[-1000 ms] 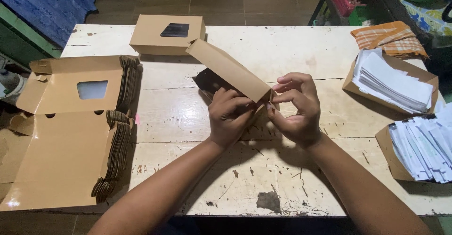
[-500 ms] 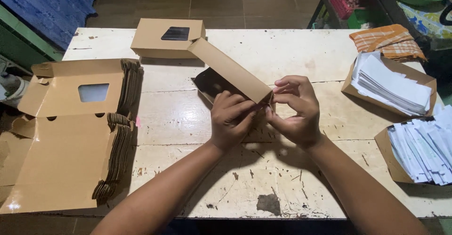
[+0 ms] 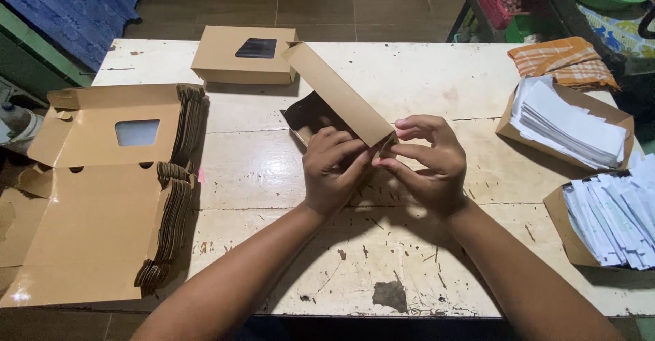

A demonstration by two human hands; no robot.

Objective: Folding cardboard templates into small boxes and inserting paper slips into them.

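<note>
Mid-desk (image 3: 423, 68), both hands grasp a half-folded cardboard box (image 3: 338, 95), its long axis running up-left from the left hand (image 3: 332, 170) and right hand (image 3: 426, 163). Two open cartons (image 3: 508, 126) at right hold white paper slips (image 3: 566, 122).

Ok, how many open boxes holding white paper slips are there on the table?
2. One box of white slips sits at the table's right side, below the orange cloth. The other box of slips lies nearer the right front corner, cut off by the picture's edge, so more may be hidden.
</note>
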